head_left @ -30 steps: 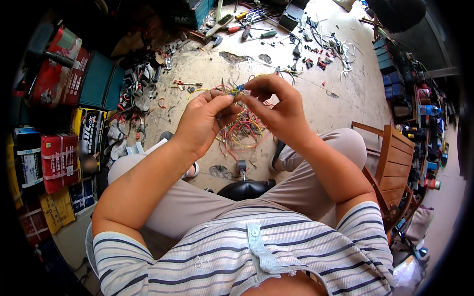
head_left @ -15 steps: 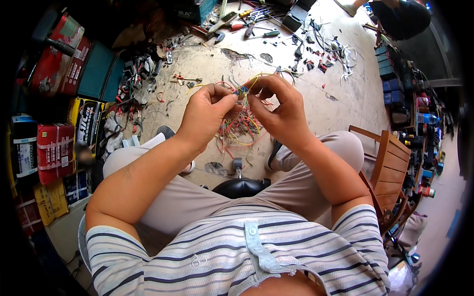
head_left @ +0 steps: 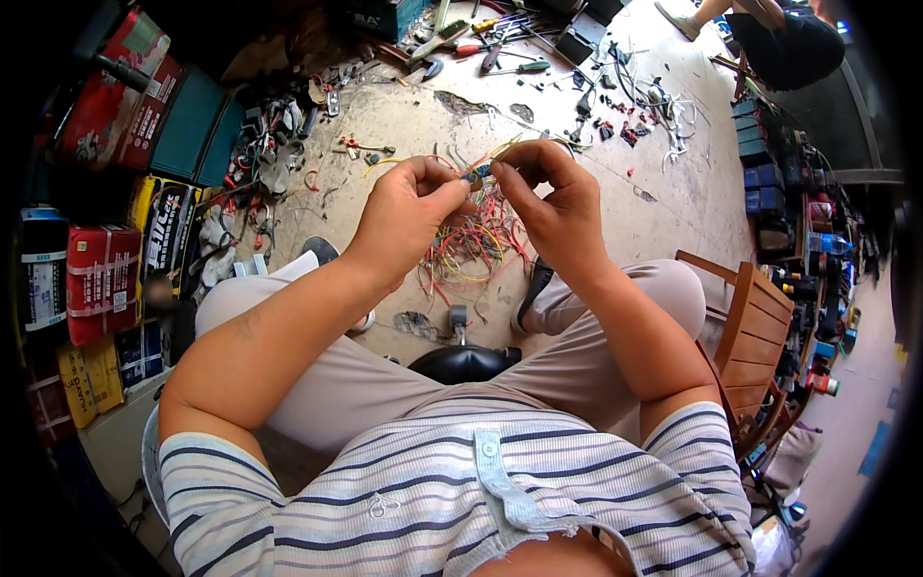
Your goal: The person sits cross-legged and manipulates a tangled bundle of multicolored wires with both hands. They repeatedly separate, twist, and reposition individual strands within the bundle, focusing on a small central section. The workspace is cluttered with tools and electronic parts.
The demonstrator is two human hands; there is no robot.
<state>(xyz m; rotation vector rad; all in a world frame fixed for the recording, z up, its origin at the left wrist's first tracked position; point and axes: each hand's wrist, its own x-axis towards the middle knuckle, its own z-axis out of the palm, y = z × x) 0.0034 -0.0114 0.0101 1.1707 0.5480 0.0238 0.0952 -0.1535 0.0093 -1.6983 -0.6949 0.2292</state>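
My left hand [head_left: 409, 213] pinches one end of a small blue piece [head_left: 478, 174] with thin coloured wires at it, held up over the floor between my knees. It looks like a small circuit board or a connector, too small to tell which. Thumb and forefinger of my right hand [head_left: 558, 202] are closed at its other end. Yellow wire runs out near the right fingertips. Below and behind my hands a tangled heap of red, yellow and other thin wires [head_left: 478, 245] lies on the floor, partly hidden by the hands.
Screwdrivers, a brush [head_left: 439, 40] and other tools lie at the far side, with cable scraps [head_left: 663, 106] to their right. Stacked boxes [head_left: 104, 279] line the left. A wooden chair [head_left: 755, 337] stands by my right knee. Another person [head_left: 784, 43] sits at the far right.
My right thumb and forefinger have come together at the blue piece, and the yellow wire loop by them sits lower. The left hand keeps its pinch. The other person's arm shows more now.
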